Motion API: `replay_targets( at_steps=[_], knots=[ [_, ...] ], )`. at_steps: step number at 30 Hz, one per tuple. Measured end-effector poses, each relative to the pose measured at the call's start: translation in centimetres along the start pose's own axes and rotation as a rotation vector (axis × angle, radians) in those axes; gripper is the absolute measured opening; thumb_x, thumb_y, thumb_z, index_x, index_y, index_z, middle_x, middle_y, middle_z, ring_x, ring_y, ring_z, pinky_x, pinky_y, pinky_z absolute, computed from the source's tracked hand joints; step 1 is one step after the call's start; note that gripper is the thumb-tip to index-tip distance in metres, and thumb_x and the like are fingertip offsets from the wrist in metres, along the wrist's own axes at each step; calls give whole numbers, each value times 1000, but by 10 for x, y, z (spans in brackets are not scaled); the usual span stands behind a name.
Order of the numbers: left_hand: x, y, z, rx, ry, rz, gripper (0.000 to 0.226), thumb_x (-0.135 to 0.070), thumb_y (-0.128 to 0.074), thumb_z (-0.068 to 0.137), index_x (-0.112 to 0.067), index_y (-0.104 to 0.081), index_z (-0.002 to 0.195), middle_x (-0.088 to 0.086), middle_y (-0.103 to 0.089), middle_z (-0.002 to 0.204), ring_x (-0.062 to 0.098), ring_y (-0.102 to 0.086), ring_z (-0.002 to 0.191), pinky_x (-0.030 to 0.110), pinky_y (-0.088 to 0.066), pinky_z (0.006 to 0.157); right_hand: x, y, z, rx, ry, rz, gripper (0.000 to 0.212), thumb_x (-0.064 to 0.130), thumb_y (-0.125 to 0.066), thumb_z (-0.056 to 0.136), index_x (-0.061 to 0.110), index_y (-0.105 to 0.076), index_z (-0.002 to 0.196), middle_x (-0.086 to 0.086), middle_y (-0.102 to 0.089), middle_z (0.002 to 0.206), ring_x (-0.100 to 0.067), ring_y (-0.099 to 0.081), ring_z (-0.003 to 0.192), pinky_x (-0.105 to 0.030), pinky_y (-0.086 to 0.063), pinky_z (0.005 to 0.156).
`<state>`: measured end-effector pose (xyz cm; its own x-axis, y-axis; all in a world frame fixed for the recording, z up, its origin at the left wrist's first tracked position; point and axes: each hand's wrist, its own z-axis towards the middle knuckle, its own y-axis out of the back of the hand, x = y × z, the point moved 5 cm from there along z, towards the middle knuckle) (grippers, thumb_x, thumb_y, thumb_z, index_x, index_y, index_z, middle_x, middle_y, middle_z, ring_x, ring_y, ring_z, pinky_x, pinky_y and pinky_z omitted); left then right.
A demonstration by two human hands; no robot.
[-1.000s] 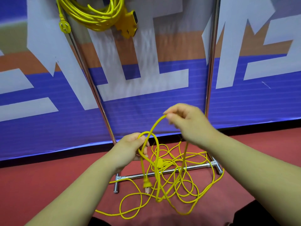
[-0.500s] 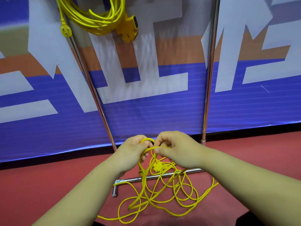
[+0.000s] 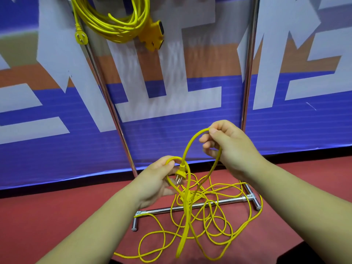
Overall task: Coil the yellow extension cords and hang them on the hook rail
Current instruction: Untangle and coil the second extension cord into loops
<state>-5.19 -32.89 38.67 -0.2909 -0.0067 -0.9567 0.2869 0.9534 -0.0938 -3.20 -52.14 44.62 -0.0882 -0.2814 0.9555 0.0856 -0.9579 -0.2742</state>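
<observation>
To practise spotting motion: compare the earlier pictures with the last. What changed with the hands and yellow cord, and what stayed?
The hands had met half a second ago; since then the right hand has risen to the right, pinching the cord and drawing out a new loop. The left hand still grips the gathered loops, the plug hanging beside it. The floor tangle and the hung coil stayed.

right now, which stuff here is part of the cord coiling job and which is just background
Part of the job: loose yellow cord, gripped by left hand and pinched by right hand; its plug; coiled cord already hung up; metal rack.
Just there: printed banner; red floor.
</observation>
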Motion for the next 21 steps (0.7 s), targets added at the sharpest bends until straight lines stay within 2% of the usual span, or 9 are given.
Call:
replay_targets(
  at_steps=[2, 4, 7, 10, 12, 14, 16, 19, 21],
  knots=[
    [2, -2, 1, 17, 49, -58, 24, -29, -39, 107, -19, -58, 119, 16, -69, 119, 40, -70, 106, 48, -57, 79, 0, 1, 0, -6, -17, 37, 19, 12, -44, 105, 15, -53, 88, -7, -69, 78, -13, -57, 63, -34, -53, 76],
    [1, -1, 2, -7, 57, -105, 24, -29, -40, 107, -19, -59, 118, 18, -69, 109, 43, -68, 104, 53, -58, 79, 0, 7, 2, -29, -27, -1, 18, 11, -46, 103, 15, -54, 87, -6, -69, 77, -14, -57, 62, -32, -52, 72],
    [-3, 10, 4, -126, 35, -75, 24, -26, -42, 108, -17, -62, 116, 12, -66, 89, 28, -65, 77, 60, -56, 84, 2, 19, 4, 3, -1, -409, 10, 9, -58, 94, 13, -60, 84, -3, -70, 73, -14, -56, 61, -32, -46, 66],
    [-2, 21, 3, -231, 36, -16, 24, -24, -44, 107, -13, -65, 111, 9, -60, 79, 17, -54, 59, 52, -58, 76, -8, 17, 0, 188, -34, -687, 3, 12, -67, 88, 12, -64, 89, -1, -67, 68, -11, -57, 59, -33, -47, 65],
    [-3, 24, 2, -265, 44, 0, 25, -23, -44, 107, -13, -67, 106, 7, -59, 75, 17, -51, 58, 47, -58, 70, -17, 6, -8, 357, -47, -795, 3, 20, -69, 90, 17, -68, 91, 5, -61, 63, -11, -51, 54, -30, -44, 58],
    [-5, 26, 0, -299, 43, 7, 25, -22, -44, 107, -13, -68, 105, 5, -60, 73, 19, -53, 60, 46, -57, 70, -23, -1, -12, 483, -57, -835, 7, 24, -66, 94, 20, -70, 91, 8, -57, 62, -12, -47, 56, -30, -42, 57],
    [-9, 30, 0, -325, 31, 21, 24, -24, -45, 107, -15, -67, 105, 5, -64, 78, 22, -63, 70, 47, -57, 77, -20, 0, -5, 407, -40, -721, 13, 23, -62, 97, 17, -70, 89, 4, -54, 64, -15, -48, 61, -33, -43, 62],
    [-13, 36, -1, -349, -17, 116, 26, -31, -45, 107, -18, -67, 104, -2, -72, 99, 24, -74, 93, 49, -58, 90, -13, 16, 12, 64, -63, -308, 22, 19, -55, 101, 15, -68, 83, -1, -44, 65, -14, -40, 58, -33, -46, 64],
    [-12, 39, -1, -363, -35, 145, 29, -29, -42, 107, -16, -66, 96, 3, -71, 101, 25, -75, 93, 48, -58, 90, -10, 28, 19, -87, -94, -98, 23, 21, -51, 103, 14, -67, 88, 1, -43, 66, -10, -38, 54, -28, -47, 64]
  ],
)
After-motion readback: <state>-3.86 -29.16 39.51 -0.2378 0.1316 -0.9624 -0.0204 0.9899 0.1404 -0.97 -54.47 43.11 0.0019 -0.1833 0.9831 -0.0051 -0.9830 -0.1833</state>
